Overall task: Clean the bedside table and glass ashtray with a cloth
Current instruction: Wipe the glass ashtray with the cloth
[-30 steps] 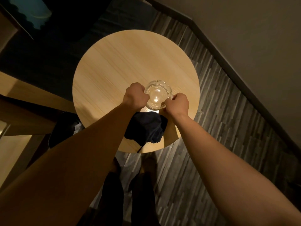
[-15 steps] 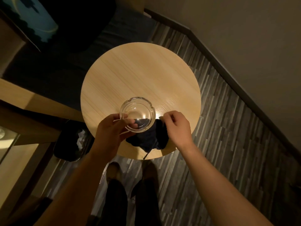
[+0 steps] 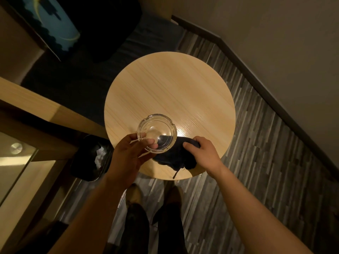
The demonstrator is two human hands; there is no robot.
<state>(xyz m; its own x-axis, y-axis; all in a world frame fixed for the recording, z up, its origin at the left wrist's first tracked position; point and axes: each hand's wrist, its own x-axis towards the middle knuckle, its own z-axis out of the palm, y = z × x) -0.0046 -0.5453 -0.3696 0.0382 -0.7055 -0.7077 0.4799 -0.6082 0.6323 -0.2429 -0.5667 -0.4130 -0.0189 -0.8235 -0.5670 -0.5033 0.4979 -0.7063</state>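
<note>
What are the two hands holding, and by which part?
The left hand holds the glass ashtray by its near rim. The right hand grips the dark cloth at its far edge, on the round table.

The glass ashtray [image 3: 157, 133], which stood on the table [image 3: 174, 92] a second ago with a fist at either side of its rim, has been lifted by the left hand [image 3: 128, 156], which now grips its near edge; the right hand [image 3: 201, 153] has left the rim and come down on the dark cloth [image 3: 174, 158], fingers curled over its top fold where half a second ago they only reached its edge.
</note>
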